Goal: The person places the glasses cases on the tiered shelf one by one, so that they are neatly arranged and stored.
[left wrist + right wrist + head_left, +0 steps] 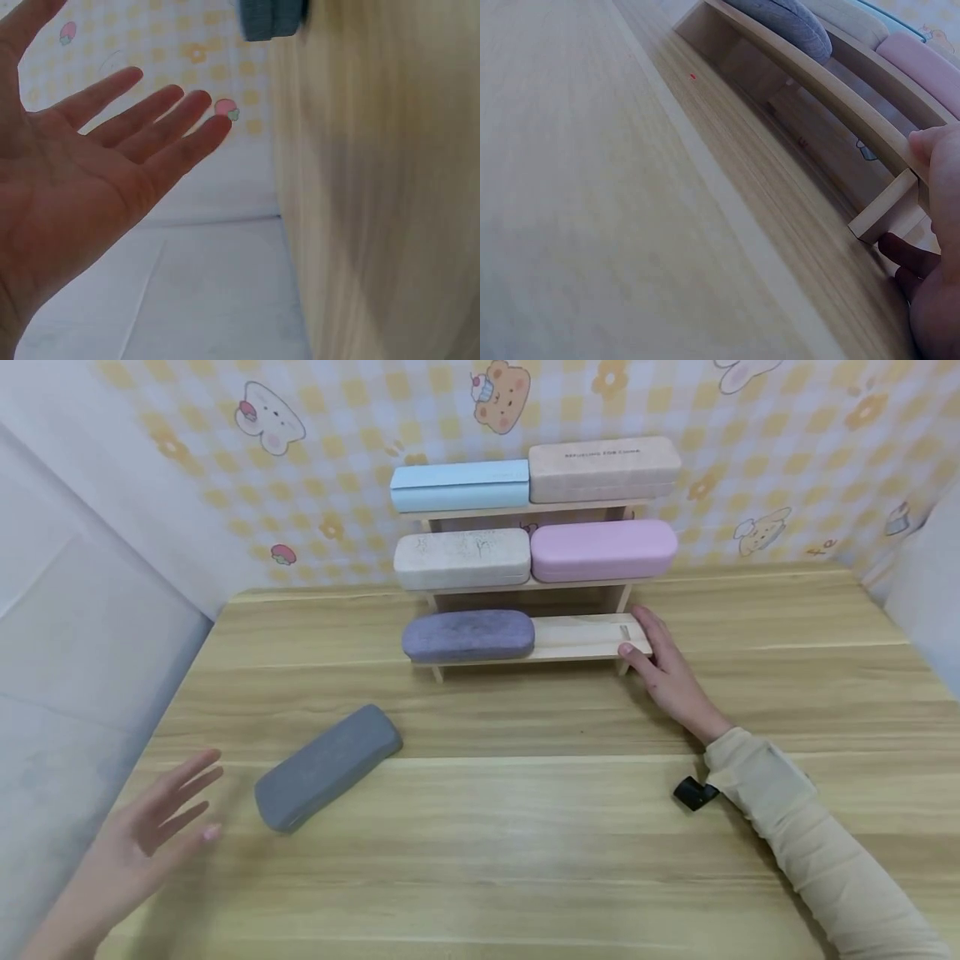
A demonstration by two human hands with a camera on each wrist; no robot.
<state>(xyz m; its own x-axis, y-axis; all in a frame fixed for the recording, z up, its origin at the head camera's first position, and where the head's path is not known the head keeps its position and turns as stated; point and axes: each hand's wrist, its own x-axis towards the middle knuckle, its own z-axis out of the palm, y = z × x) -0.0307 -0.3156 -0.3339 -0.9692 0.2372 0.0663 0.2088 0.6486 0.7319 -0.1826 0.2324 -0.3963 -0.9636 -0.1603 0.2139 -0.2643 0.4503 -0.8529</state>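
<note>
My right hand [671,681] holds the right end of the bottom shelf of a three-tier wooden display rack [577,639]. Its thumb lies over the shelf edge, and the other fingers reach by the rack's leg [889,206] in the right wrist view. A mottled purple-blue glasses case [468,636] sits on the left half of that shelf. Over the table at the left hovers my left hand [142,839], fingers spread and holding nothing. Just right of it, a grey glasses case [328,768] lies slantwise on the table.
On the middle shelf stand a cream patterned case [462,558] and a pink case [603,551]. The top shelf bears a light blue case [460,485] and a beige case [603,470]. A yellow checked wall covering [360,422] rises behind the wooden table [510,852].
</note>
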